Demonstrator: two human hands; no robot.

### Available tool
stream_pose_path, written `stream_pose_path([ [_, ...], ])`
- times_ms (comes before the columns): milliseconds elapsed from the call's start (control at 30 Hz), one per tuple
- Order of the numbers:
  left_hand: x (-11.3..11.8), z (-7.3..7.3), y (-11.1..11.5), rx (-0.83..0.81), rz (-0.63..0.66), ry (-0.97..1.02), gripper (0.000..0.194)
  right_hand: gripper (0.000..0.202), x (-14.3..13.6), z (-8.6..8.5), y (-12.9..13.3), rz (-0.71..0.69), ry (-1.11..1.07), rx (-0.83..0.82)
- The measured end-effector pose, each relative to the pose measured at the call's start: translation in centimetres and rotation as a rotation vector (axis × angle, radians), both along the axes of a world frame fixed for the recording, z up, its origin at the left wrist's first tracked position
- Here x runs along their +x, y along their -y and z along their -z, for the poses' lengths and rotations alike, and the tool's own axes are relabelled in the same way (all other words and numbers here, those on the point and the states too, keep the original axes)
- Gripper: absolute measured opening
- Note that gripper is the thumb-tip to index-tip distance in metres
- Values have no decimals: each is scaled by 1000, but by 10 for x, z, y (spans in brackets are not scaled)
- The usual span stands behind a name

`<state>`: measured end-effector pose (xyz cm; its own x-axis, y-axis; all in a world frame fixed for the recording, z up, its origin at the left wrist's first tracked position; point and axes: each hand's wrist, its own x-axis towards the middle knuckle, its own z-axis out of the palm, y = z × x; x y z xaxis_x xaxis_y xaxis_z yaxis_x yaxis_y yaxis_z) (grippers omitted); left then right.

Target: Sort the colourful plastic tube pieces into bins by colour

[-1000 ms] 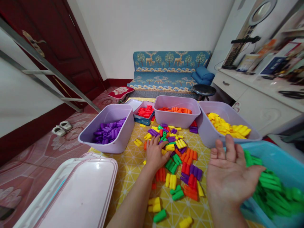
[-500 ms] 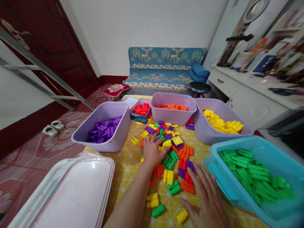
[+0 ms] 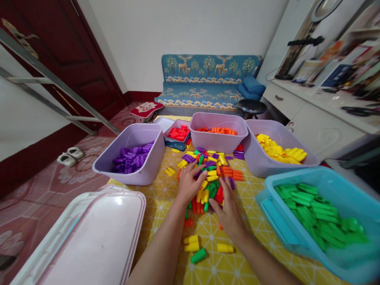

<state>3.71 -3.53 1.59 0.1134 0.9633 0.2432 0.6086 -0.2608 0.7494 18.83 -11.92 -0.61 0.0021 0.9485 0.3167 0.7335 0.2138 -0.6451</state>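
Loose plastic pieces, ribbed or tubular, in yellow, green, red, orange and purple: heaped mid-table on a yellow patterned cloth, between and under both hands. Left hand: laid over the near-left side of the heap, palm down, fingers spread wide. Right hand: at the near-right side, fingers apart and thumb out towards the heap; no piece plainly in grip. Nearer the body, apart from the heap: yellow pieces, a green piece, another yellow piece. Around the heap: lilac tub with purple pieces, small box with red, second lilac tub with orange, third with yellow, turquoise tub with green. Handling, by judgement: very light, stiff, fairly smooth, prone to roll or skid, hardly fragile; best pinched across the long sides, or scooped several at once. Hidden or unclear: pieces beneath palms and fingers, lower layers of the heap, floors of the filled tubs; right fingertips slightly blurred; turquoise tub cut off at the frame edge; joined or merely adjacent pieces impossible to tell apart in places.
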Motion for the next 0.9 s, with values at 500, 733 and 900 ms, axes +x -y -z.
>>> stream_pose_path([
  [500,-32,-12,-5,-87,91,475,48,27,-29,-31,28,-823,528,134],
  [733,-36,11,-13,232,-445,174,29,11,-12,-24,-23,-369,229,212],
  [900,-23,26,-17,117,-447,119,35,17,8,-28,-50,-94,-58,232],
])
